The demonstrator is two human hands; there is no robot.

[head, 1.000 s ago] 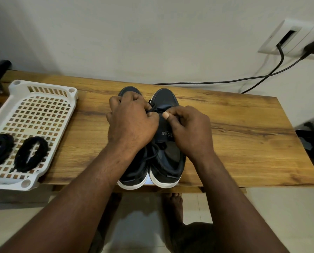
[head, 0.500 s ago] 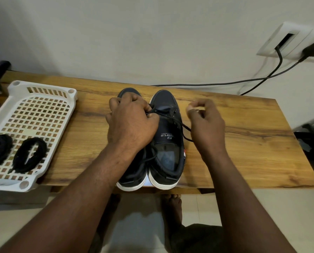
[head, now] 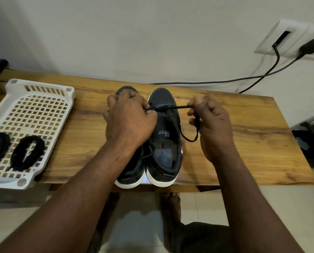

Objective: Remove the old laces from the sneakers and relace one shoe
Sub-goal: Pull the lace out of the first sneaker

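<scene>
Right hand (head: 212, 125) pinches black lace (head: 180, 107) — taut across right sneaker (head: 166, 125) on worktop (head: 244, 143). Left hand (head: 128, 123) curled over left sneaker (head: 128, 174), hiding most; whether it grips lace unclear. Tray (head: 70, 99) cut off left.

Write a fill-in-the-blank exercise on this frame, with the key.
The right hand pinches a black ___ stretched taut from the right sneaker. The white perforated tray holds ___ coiled laces. The left sneaker stands on a ___ table.
Missing: lace; two; wooden.
</scene>
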